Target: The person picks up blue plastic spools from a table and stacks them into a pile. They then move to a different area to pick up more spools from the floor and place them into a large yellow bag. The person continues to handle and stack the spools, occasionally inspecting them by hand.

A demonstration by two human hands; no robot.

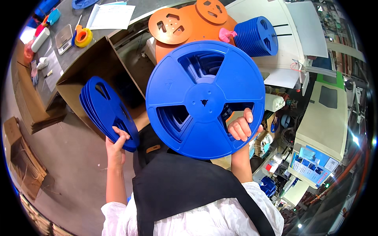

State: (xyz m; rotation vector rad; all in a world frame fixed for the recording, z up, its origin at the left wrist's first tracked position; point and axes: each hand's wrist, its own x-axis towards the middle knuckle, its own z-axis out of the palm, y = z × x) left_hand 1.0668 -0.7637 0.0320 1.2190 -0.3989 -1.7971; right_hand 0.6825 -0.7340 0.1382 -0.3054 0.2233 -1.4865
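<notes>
Right hand [241,128] grips blue reel [204,98] through its lower-right rim cutout.

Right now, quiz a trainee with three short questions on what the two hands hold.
1. True or false: the left hand grips a stack of blue plastic reel discs.
2. Which hand holds the single large blue plastic reel: A left, B right?
3. What colour are the round plastic discs behind the large reel?

Key: 1 true. 2 B, the right hand, fingers through a cut-out. 3 orange.

large blue reel [204,100], smaller stack [108,112]
</notes>
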